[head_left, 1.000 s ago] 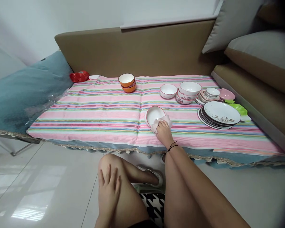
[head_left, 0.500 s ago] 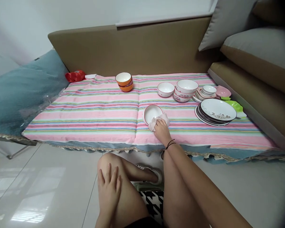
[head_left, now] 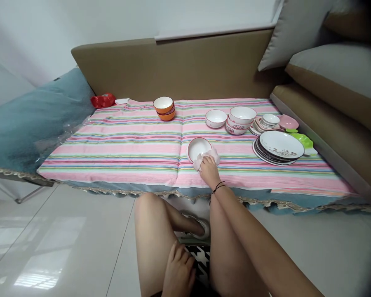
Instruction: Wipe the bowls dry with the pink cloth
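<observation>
White bowl with a red rim point(head_left: 199, 147), facing upward, sits on a striped cover point(head_left: 126, 142) spread over the seat of a sofa point(head_left: 173, 70); it stands near the middle of the seat, towards the front edge. Right hand point(head_left: 209, 170) reaches in from the lower right, gripping a crumpled pale wipe point(head_left: 198, 163) that lies over the bowl's near right rim; a thin black bracelet point(head_left: 219, 187) circles that wrist. Left hand point(head_left: 179, 270) rests in the lap between the thighs, fingers loosely bent — its palm is hidden, so I cannot tell whether it is closed on anything.

Behind the bowl and slightly to its right is a single white bowl point(head_left: 216, 119); just beside it stands a stack of larger white bowls point(head_left: 238, 127) with red rims and a printed pattern. Farther right come small white dishes point(head_left: 270, 119) nested on other dishware, then a pink dish point(head_left: 288, 122); in front of these is a stack of plates point(head_left: 281, 144), the top one white with a brown floral print; a bright green dish point(head_left: 302, 141) lies partly behind them. Well to the left of the white bowls, near the brown backrest, is a stack of orange bowls point(head_left: 164, 109) with white insides — and in the far left corner, a shiny red bundle point(head_left: 103, 100).
</observation>
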### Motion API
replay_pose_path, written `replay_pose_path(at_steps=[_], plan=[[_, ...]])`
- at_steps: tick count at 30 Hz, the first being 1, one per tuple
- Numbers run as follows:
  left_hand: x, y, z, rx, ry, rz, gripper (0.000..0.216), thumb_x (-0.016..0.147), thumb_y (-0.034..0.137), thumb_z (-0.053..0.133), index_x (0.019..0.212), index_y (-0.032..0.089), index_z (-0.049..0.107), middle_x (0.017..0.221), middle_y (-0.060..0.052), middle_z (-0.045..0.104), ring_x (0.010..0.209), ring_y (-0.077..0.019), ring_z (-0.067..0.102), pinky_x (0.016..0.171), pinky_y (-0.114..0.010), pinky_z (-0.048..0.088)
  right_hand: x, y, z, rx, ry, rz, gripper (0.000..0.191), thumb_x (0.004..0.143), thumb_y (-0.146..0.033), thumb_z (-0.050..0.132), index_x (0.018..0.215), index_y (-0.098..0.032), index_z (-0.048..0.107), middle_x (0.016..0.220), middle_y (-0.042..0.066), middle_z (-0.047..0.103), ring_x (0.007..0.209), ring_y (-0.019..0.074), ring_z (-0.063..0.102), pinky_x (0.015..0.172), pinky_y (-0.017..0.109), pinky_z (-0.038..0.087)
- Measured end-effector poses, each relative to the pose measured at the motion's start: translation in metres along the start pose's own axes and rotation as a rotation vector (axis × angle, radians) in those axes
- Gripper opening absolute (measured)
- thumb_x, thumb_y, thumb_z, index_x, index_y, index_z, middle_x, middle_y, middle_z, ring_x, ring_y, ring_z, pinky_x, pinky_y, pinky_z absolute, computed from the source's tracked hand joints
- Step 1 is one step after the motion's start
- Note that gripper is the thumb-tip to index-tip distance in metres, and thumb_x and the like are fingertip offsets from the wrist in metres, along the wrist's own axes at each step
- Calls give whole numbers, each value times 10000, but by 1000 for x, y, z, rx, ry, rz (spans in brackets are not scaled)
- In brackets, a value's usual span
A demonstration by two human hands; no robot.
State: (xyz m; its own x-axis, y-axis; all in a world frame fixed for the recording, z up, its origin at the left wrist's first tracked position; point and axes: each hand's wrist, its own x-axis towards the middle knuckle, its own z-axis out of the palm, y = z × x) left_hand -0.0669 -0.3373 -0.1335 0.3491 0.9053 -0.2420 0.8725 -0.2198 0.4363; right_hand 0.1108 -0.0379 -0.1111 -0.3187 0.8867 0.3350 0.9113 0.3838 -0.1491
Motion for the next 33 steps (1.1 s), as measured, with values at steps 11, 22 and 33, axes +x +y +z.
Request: replay_pose_path(at_steps=[11,22,33], plan=[[23,51,-9,-422,-290,-171,515,742,468,696,1123,149,566,1149,-127,651,1029,-286,605,859,-375,466,1,0,-2,18,-29,20,385,815,-109,501,1160,0,634,1061,193,613,1076,284,465,1105,430,221],[80,48,-26,-139,-334,-59,619,593,666,725,962,187,591,891,-89,706,850,-291,661,688,-306,430,5,2,-5,8,-58,9,308,818,-112,495,1042,-17,683,1004,179,614,1036,278,482,1109,413,217],[86,17,-95,-367,605,-22,247,938,313,426,964,175,629,927,-65,688,893,-187,631,814,-308,484,5,-1,-7,19,-61,17,294,839,-98,459,1004,-24,691,999,181,634,1021,280,498,1077,412,246]])
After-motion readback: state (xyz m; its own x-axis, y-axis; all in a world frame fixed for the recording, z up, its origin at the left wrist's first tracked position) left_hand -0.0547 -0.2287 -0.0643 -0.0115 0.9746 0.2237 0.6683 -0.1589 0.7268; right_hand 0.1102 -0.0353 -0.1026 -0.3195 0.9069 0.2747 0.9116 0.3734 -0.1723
